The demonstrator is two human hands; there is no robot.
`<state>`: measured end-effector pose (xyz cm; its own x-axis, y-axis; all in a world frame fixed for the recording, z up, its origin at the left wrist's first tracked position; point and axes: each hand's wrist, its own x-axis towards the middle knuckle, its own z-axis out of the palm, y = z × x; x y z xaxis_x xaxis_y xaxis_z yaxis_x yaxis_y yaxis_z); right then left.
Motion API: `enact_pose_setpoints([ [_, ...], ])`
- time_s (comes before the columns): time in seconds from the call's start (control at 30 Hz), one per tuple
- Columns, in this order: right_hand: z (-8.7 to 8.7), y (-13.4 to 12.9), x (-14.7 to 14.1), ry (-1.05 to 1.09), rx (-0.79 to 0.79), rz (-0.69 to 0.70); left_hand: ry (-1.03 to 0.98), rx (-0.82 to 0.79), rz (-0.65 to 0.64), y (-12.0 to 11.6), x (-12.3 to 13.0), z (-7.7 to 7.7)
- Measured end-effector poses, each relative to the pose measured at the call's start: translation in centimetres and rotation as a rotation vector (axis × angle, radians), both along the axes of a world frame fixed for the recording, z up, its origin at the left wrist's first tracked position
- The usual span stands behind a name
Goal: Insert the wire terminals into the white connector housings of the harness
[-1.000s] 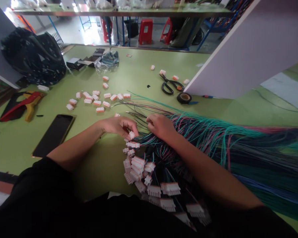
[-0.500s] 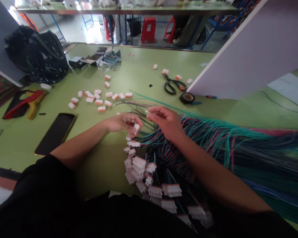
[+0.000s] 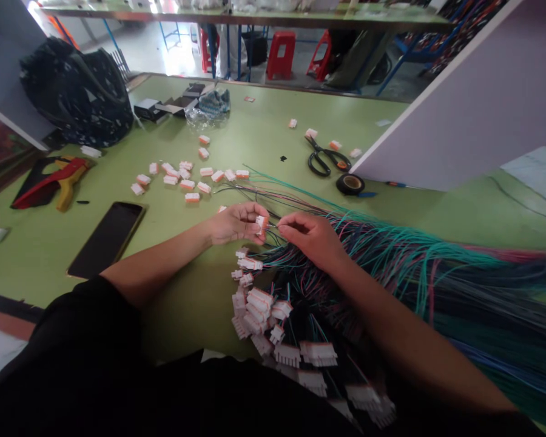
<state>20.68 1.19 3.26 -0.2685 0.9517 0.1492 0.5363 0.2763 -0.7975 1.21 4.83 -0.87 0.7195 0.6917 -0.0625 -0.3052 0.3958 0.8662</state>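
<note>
Between the thumb and fingers of my left hand [image 3: 239, 224] is a white and orange connector housing [image 3: 261, 225]. My right hand [image 3: 313, 238] pinches a thin wire [image 3: 273, 226], its end pointing at the orange side of the housing. Whether the wire tip is inside the housing I cannot tell. Beneath and to the right of my right hand spreads a bundle of teal, pink and dark wires [image 3: 391, 227]. Several wired connectors [image 3: 259, 306] lie heaped below my hands, close to my body.
Loose connector housings [image 3: 187, 184] are scattered beyond my left hand. A phone [image 3: 107, 240], red-yellow pliers-like tool [image 3: 57, 185] and dark bag [image 3: 77, 94] are on the left. Scissors [image 3: 321, 161] and black tape [image 3: 349, 183] lie beside a pale upright panel [image 3: 455, 103].
My left hand has turned the housing upright and brought it toward my right hand. The right hand has lowered slightly, and its wire now meets or nearly meets the housing. The view has shifted slightly.
</note>
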Motion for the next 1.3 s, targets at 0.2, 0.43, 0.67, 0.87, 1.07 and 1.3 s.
enact_pose_setpoints([
  [0.2,-0.4,-0.2,-0.3,-0.089,0.098,-0.02,-0.005,-0.002,-0.009,-0.2,0.0,0.3],
  [0.43,-0.5,-0.4,-0.4,-0.138,0.166,0.028,0.029,0.036,-0.006,-0.4,0.1,0.4],
  [0.67,-0.5,-0.6,-0.6,-0.209,0.142,-0.015,0.069,0.147,0.045,-0.3,0.3,0.7],
  [0.87,-0.6,-0.6,-0.5,-0.247,0.089,-0.024,0.147,0.288,0.111,-0.7,0.6,1.3],
  [1.07,-0.8,-0.9,-0.9,-0.274,0.147,-0.021,0.166,0.283,0.119,-0.9,0.8,1.2],
  [1.3,-0.7,-0.7,-1.0,-0.352,0.071,0.005,0.163,0.247,0.134,-1.3,1.0,0.7],
])
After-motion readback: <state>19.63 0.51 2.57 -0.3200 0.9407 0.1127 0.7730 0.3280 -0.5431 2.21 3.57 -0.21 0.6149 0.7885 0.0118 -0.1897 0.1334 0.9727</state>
